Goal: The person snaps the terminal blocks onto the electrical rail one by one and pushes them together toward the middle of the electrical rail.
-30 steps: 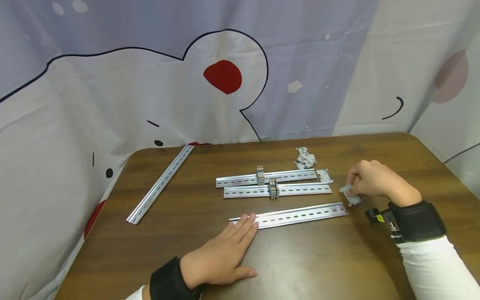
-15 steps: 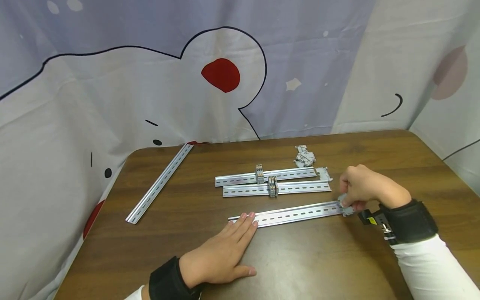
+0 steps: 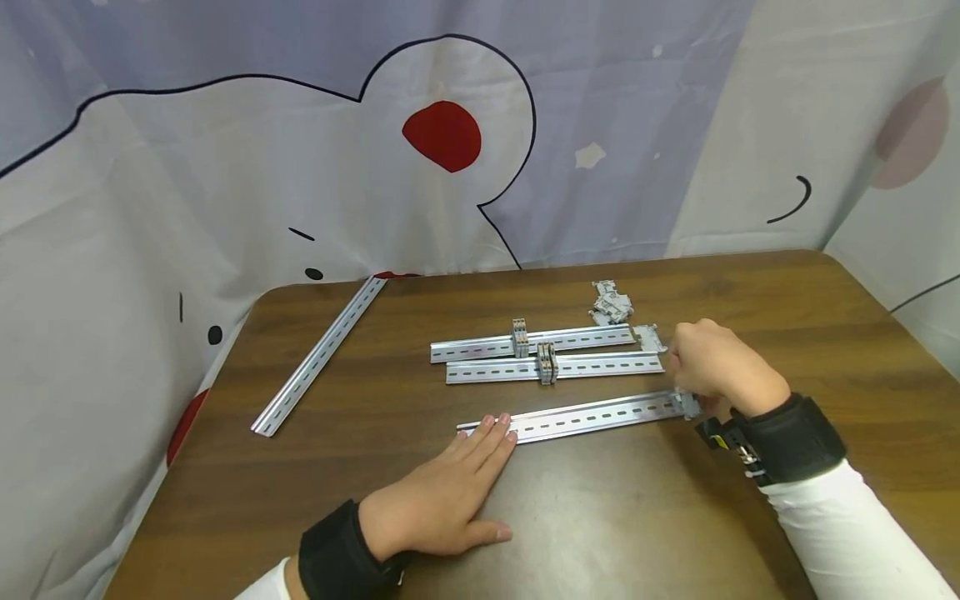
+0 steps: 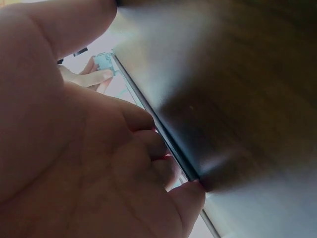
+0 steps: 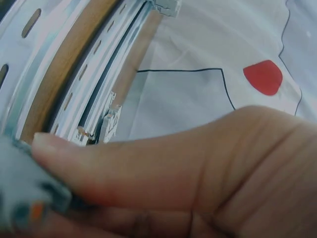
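My left hand (image 3: 450, 492) lies flat on the brown table (image 3: 600, 533), straight fingertips (image 3: 501, 425) pressing the left end of the nearest slotted metal rail (image 3: 577, 417). My right hand (image 3: 708, 367) pinches a small grey terminal block (image 3: 686, 404) at that rail's right end; in the right wrist view the thumb (image 5: 148, 163) presses on the block (image 5: 25, 198). The left wrist view shows my palm (image 4: 64, 148) beside the rail's edge (image 4: 153, 119), with the block (image 4: 104, 62) far off.
Two more rails (image 3: 555, 357) lie side by side behind, each carrying terminal blocks (image 3: 546, 363). Loose grey blocks (image 3: 611, 302) sit at the back right. A fourth rail (image 3: 318, 357) lies diagonally at the far left. A printed curtain (image 3: 450, 133) hangs behind the table.
My right hand carried the grey block leftward and down from the bare table onto the right end of the nearest rail. The left hand stayed on the rail's left end.
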A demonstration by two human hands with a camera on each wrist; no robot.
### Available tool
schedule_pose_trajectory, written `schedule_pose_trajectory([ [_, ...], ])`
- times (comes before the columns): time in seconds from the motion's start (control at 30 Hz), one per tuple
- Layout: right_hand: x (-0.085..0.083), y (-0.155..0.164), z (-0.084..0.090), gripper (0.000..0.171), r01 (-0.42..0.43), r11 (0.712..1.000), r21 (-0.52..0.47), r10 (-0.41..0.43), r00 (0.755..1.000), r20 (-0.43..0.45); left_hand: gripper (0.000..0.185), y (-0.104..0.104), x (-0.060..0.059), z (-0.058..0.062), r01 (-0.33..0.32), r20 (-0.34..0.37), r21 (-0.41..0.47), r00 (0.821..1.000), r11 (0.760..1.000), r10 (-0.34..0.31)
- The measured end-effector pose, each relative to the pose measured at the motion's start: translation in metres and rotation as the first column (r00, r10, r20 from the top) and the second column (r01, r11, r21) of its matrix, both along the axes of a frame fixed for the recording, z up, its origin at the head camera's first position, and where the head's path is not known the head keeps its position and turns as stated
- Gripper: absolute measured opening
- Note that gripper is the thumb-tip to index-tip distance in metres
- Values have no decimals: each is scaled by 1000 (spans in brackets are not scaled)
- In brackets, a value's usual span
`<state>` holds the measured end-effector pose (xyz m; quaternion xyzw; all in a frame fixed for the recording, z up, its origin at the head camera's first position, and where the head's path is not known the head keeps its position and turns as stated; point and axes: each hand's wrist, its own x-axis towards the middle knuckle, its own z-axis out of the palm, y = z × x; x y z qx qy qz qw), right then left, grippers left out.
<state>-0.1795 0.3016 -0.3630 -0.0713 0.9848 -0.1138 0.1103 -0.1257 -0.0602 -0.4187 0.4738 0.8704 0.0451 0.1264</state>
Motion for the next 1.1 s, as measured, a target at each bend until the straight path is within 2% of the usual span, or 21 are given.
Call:
schedule_pose_trajectory([
  [0.13, -5, -4, -1, 33, -34, 997, 76, 38, 998, -57, 95, 0, -1, 1, 6, 12, -4, 1000, 1000, -6],
  [0.33, -16, -10, 3, 22, 4, 997, 72, -9, 997, 73, 95, -1, -3, 4, 7, 11, -5, 1000, 1000, -7],
  [0.4, -18, -11, 3, 21, 8, 998, 67, -13, 996, 83, 96, -2, -4, 5, 4, 18, -3, 1000, 1000, -4],
  [0.63, -9, -6, -1, 26, -24, 996, 83, 25, 1000, -14, 96, 1, -3, 3, -2, 36, -18, 999, 1000, 3],
  [0.7, -6, -2, 0, 29, -20, 998, 52, 20, 1000, 1, 96, 2, -3, 3, -1, 30, -21, 1000, 1000, 2],
  [0.8, -4, 6, 2, 30, -20, 1000, -24, 22, 996, 82, 96, 2, -2, 2, -10, 33, -24, 999, 1000, 10],
  [0.9, -5, 17, 7, 13, -4, 989, -147, 34, 979, 202, 96, 1, 0, 2, -19, 40, -21, 999, 1000, 20],
  [0.97, -6, 27, 11, 23, 20, 969, -246, 51, 959, 280, 96, 1, 0, 2, -19, 34, -19, 999, 1000, 20],
  [1.1, -8, 47, 12, 43, 72, 906, -417, 114, 907, 405, 96, 1, -1, 3, -16, 20, -18, 1000, 1000, 16],
])
